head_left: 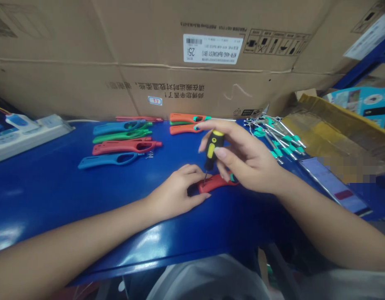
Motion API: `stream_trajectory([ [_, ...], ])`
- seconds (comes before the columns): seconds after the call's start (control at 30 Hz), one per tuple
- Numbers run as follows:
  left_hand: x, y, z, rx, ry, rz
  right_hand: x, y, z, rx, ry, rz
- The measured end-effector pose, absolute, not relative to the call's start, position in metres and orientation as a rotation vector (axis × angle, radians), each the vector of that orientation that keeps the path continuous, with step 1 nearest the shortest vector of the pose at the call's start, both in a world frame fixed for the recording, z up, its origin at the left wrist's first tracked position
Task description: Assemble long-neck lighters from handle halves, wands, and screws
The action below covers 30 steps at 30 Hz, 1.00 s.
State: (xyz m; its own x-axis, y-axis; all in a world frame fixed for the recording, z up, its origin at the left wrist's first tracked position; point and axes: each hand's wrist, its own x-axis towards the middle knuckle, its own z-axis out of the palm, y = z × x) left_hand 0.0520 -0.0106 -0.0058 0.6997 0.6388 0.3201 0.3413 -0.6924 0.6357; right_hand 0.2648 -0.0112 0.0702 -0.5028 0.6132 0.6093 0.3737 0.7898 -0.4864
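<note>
My right hand (pixel 247 158) is closed around a small black and yellow screwdriver (pixel 212 149). The screwdriver stands nearly upright, its thin tip down at the left end of a red lighter (pixel 214 183). With fingers and thumb on either side, my left hand (pixel 180 189) grips that same end of the red lighter against the table. A teal trigger shows near the lighter's right part, and the rest of that side is hidden behind my right hand.
Blue, green and red lighter casings (pixel 117 146) lie at the left. Orange lighters (pixel 182 129) lie beyond my hands. Metal lighter rods with teal parts (pixel 281 139) are piled at the right, near a phone (pixel 334 185) and an open carton (pixel 345 125). A power strip (pixel 30 135) sits far left; a large cardboard box (pixel 142 46) walls the back.
</note>
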Motion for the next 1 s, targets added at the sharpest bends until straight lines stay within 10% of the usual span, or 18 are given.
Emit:
stream_trajectory([
  [1.0,0.0519,-0.0103,-0.0045,2.364,0.746,0.72,0.263,-0.0119,0.0624,-0.665,-2.19,0.319],
])
